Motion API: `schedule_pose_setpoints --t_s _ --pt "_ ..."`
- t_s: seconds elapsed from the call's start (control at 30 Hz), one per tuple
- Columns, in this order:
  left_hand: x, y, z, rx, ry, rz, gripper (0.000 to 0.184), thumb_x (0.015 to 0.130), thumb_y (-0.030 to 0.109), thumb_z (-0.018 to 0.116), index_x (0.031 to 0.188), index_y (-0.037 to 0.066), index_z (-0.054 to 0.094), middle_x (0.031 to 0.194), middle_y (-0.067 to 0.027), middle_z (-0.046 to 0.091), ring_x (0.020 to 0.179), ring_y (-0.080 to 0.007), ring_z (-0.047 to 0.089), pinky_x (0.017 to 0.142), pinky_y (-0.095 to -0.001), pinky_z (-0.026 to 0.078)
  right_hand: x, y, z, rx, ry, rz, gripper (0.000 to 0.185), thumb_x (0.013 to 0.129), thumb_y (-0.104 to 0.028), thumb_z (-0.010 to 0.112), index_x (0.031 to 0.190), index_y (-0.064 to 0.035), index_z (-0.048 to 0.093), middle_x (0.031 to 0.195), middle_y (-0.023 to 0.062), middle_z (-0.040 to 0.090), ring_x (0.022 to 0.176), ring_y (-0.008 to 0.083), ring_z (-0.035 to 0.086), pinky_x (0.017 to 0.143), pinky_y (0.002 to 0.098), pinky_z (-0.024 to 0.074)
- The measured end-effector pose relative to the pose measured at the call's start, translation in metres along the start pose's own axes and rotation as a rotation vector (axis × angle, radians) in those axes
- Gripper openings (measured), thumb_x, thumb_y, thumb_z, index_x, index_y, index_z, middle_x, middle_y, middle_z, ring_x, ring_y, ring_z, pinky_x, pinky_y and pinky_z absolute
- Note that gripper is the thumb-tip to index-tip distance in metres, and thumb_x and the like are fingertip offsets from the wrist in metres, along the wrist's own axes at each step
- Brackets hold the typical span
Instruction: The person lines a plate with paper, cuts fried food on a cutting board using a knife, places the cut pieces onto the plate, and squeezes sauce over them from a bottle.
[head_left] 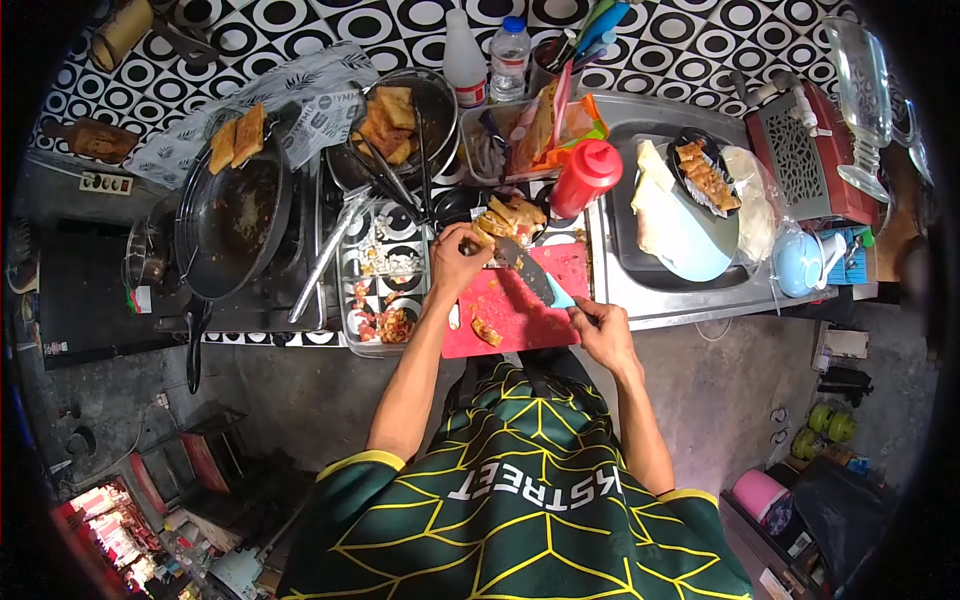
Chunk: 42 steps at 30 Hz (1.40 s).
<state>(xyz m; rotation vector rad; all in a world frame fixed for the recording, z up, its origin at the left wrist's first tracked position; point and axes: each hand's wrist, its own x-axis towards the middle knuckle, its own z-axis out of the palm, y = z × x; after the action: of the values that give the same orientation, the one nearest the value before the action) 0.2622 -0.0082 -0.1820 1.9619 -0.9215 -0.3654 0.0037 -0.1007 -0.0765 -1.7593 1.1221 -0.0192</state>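
Observation:
My right hand (603, 335) is closed around the light blue handle of a knife (530, 270), whose broad dark blade points away and to the left over a red cutting board (550, 330). At the board's far left edge, my left hand (460, 260) pinches a piece of fried pastry (481, 238), partly hidden by the fingers. Just beyond the blade lies a heap of cut fried pastry (515, 213) on a dark plate. One small pastry piece (487, 333) rests on the board near its front edge.
Left of the board stands a clear tray (350, 310) with chopped filling. Farther left are a frying pan (235, 220) and a bowl of fried pastries (388, 120). A red squeeze bottle (586, 178) stands beyond the board. On the right, a sink (650, 310) holds wrappers and a black dish (705, 175).

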Motion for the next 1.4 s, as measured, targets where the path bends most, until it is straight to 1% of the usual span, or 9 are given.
schedule_pose_setpoints --t_s 0.2,0.3,0.4,0.5,0.63,0.73,0.8,1.1,1.4 --pt "-0.001 -0.001 0.005 -0.060 -0.008 -0.074 0.032 0.066 0.020 0.085 0.090 0.004 0.069 0.111 -0.0122 0.066 0.099 -0.0265 0.065 0.085 -0.0336 0.051 -0.008 -0.007 -0.011 -0.019 0.003 0.032 0.034 0.089 -0.022 0.060 0.112 0.0023 0.067 0.069 0.0152 0.068 0.061 0.0171 0.064 0.066 0.0333 0.0509" --pt "-0.001 -0.004 0.007 -0.052 0.012 -0.089 0.036 0.066 0.019 0.086 0.096 0.003 0.070 0.116 -0.0124 0.066 0.102 -0.0241 0.064 0.087 -0.0328 0.051 -0.010 0.004 -0.014 -0.052 0.035 -0.056 0.030 0.091 -0.017 0.062 0.112 0.0035 0.068 0.060 0.0018 0.060 0.052 0.0055 0.048 0.052 0.0261 0.0432" --pt "-0.003 -0.010 0.012 0.018 0.052 -0.037 0.039 0.067 0.017 0.086 0.100 0.003 0.070 0.119 -0.0127 0.065 0.104 -0.0231 0.064 0.088 -0.0323 0.050 -0.011 0.008 -0.012 0.009 0.031 -0.047 0.031 0.091 -0.018 0.062 0.113 0.0034 0.067 0.060 0.0017 0.059 0.050 0.0060 0.048 0.050 0.0260 0.0430" --pt "-0.002 -0.012 0.011 0.090 0.056 0.038 0.042 0.068 0.015 0.085 0.105 0.003 0.070 0.121 -0.0123 0.064 0.105 -0.0243 0.064 0.088 -0.0321 0.051 -0.008 0.013 -0.005 0.015 0.040 -0.046 0.034 0.088 -0.022 0.063 0.110 0.0026 0.068 0.072 0.0148 0.069 0.060 0.0140 0.059 0.065 0.0320 0.0507" --pt "-0.005 -0.007 0.005 -0.078 0.023 -0.087 0.046 0.068 0.012 0.084 0.111 0.004 0.068 0.126 -0.0122 0.062 0.106 -0.0265 0.063 0.086 -0.0326 0.051 -0.003 0.030 0.007 0.131 -0.004 0.005 0.033 0.089 -0.021 0.064 0.113 0.0008 0.068 0.072 0.0074 0.068 0.057 0.0100 0.055 0.058 0.0288 0.0485" --pt "-0.020 0.000 -0.005 -0.076 0.013 -0.084 0.045 0.069 0.012 0.083 0.110 0.003 0.067 0.126 -0.0134 0.060 0.112 -0.0300 0.060 0.094 -0.0361 0.049 -0.005 0.041 0.004 0.275 -0.077 0.097 0.031 0.090 -0.019 0.064 0.114 -0.0008 0.068 0.070 0.0023 0.065 0.054 0.0066 0.052 0.052 0.0254 0.0444" --pt "-0.042 -0.007 -0.008 0.034 0.027 0.075 0.043 0.070 0.011 0.082 0.109 0.004 0.068 0.120 -0.0136 0.062 0.109 -0.0300 0.061 0.091 -0.0367 0.050 -0.015 0.053 -0.007 0.311 -0.097 0.098 0.030 0.090 -0.018 0.064 0.115 -0.0018 0.069 0.068 -0.0005 0.062 0.052 0.0051 0.049 0.048 0.0234 0.0411" --pt "-0.150 0.016 -0.042 0.076 -0.272 -0.076 0.052 0.068 0.011 0.082 0.116 0.004 0.064 0.112 -0.0140 0.060 0.102 -0.0318 0.060 0.088 -0.0382 0.050 -0.046 0.107 -0.060 0.177 -0.375 0.307 0.023 0.088 -0.012 0.063 0.106 -0.0029 0.073 0.065 0.0001 0.064 0.048 0.0059 0.049 0.042 0.0235 0.0393" --pt "-0.127 0.005 -0.008 0.087 -0.216 -0.109 0.045 0.070 0.013 0.080 0.111 0.002 0.066 0.112 -0.0140 0.063 0.101 -0.0332 0.062 0.087 -0.0384 0.051 -0.018 0.108 -0.016 0.215 -0.417 0.247 0.027 0.089 -0.019 0.064 0.111 -0.0054 0.072 0.068 -0.0002 0.065 0.055 0.0053 0.050 0.047 0.0235 0.0412"
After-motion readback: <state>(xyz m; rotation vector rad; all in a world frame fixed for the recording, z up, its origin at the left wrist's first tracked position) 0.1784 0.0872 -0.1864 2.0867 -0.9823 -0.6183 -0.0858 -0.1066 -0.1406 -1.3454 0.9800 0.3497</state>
